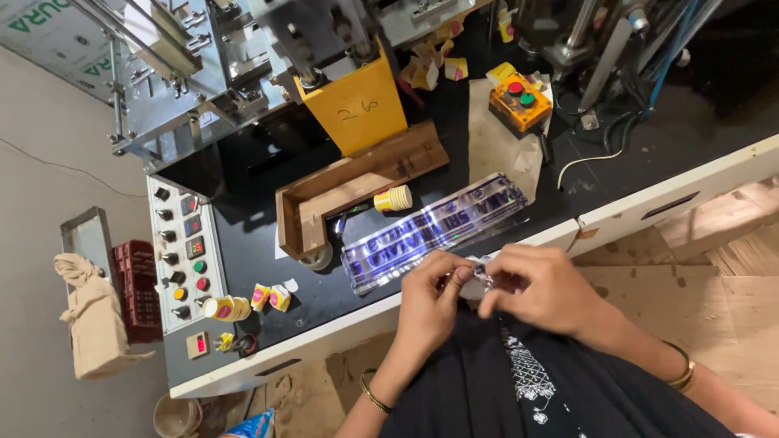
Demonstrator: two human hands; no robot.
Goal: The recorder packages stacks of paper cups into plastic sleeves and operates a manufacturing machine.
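At the near edge of the black worktop (454, 138), both hands close together over a dark shirt (519, 381). Left hand (428, 302) curled, fingertips pinching one end of a clear shiny plastic sleeve (434, 229). Right hand (542, 290) likewise curled, thumb and fingers pressed together on the same crinkled end, just beside the left. Sleeve stretched away from the hands across the worktop, flat, printed in blue, far end near a piece of brown paper (495, 150). Just beyond the sleeve, a short stack of yellow paper cups (393, 199) lying on its side in a wooden tray (357, 182). Further left, another cup stack (227, 308) lying beside small folded cup blanks (271, 298), next to a grey control panel (182, 259) with knobs and coloured buttons. Behind, a yellow plate (357, 105) on the machine and an orange button box (519, 101). Gold bangles (683, 375) on both wrists
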